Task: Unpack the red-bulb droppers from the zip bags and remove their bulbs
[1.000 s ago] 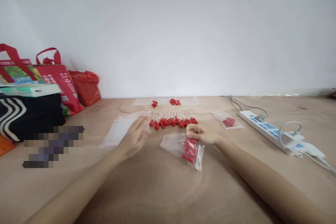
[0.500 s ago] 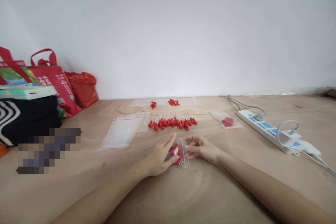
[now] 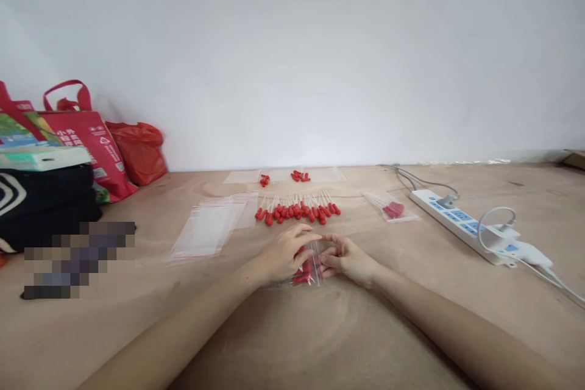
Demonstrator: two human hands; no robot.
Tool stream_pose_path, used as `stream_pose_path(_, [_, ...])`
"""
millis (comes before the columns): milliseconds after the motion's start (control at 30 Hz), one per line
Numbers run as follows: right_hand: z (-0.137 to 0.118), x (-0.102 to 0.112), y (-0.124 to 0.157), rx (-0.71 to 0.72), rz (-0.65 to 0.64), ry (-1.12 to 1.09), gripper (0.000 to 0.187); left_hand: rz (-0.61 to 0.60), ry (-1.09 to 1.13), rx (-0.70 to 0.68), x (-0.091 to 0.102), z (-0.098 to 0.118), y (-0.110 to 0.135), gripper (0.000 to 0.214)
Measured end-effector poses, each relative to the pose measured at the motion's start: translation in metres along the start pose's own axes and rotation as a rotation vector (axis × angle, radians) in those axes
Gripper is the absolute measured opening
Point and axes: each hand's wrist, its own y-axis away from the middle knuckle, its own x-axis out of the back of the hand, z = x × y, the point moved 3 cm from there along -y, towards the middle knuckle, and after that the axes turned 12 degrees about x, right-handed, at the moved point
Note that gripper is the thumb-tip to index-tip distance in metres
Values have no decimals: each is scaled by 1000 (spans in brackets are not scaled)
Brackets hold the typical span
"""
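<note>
Both hands work on a clear zip-lock bag [image 3: 302, 275] with red contents, lying near the middle of the wooden tabletop [image 3: 274, 347], toward the person's edge. Left hand [image 3: 287, 253] reaches over it from the left, fingers bent, thumb on the plastic; bag partly hidden underneath, so can't tell if these fingers grip or only press. Right hand [image 3: 351, 261] is at the bag's zip end, thumb and fingers apparently pinching that edge. Index fingertips of both hands meet or nearly meet above the bag.

Just beyond, a row of red-headed sticks [image 3: 297, 212], heads toward the person, pale stems toward the back edge. Left of the row, a fanned stack of flat clear zip-lock bags [image 3: 201, 231]. Right of the row, a filled clear bag [image 3: 393, 210] with red heads inside. Along the back edge by the wall [image 3: 320, 61]: flat clear plastic [image 3: 241, 177] and two small clusters of red pieces [image 3: 300, 176].

Toward the right edge: white power strip [image 3: 461, 216], grey plug and white charger in it, cables trailing. Back left corner: red printed tote [image 3: 85, 137], red plastic bag [image 3: 139, 152], black striped fabric [image 3: 55, 207] under a white-and-green box [image 3: 46, 158]. Pixelated dark item [image 3: 85, 259] in front.
</note>
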Motion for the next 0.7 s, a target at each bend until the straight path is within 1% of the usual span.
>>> stream_pose_path(167, [0,0,0,-23,9,-18,58,24,0,-29,-4,-2,1,26])
stream_pose_path(333, [-1,-2,1,-30,17,-8,56,18,17,-42,-7,-5,2,25])
stream_pose_path(567, [-2,-3,1,-43,28,-9,51,30,21,-49,-6,-3,1,26])
stream_pose_path(700, [-2,-3,1,-33,28,-2,53,28,20,-48,-5,-3,1,26])
